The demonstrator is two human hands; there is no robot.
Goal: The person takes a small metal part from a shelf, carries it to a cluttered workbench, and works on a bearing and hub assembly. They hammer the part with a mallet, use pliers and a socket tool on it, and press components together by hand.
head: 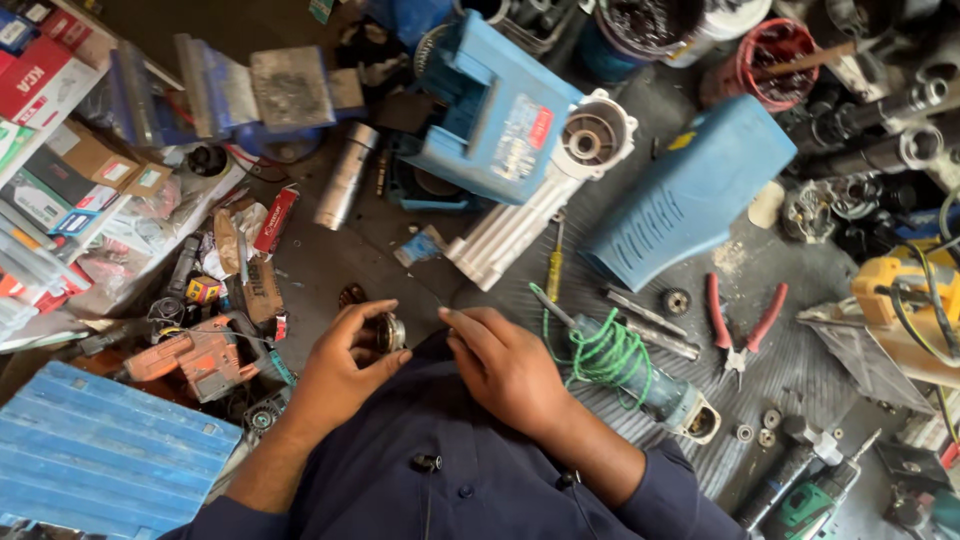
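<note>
My left hand (345,365) grips a small round metal part (388,332), dark with a shiny rim, just above my dark blue shirt. My right hand (505,365) is closed with thumb and fingers pinched at its tip near the part; a thin wire or pin seems to run up-left from the pinch, too fine to be sure. Between and beyond the hands lies dark, greasy bench surface. A teal power tool wrapped in green cord (612,357) lies just right of my right hand.
A big blue power tool body (500,115) with white metal housing (545,195) lies ahead, a blue cover (690,190) to its right. Red-handled pliers (742,325), a yellow screwdriver (553,265), an orange drill (195,355), a blue vise (250,95), boxes at left, bearings at right.
</note>
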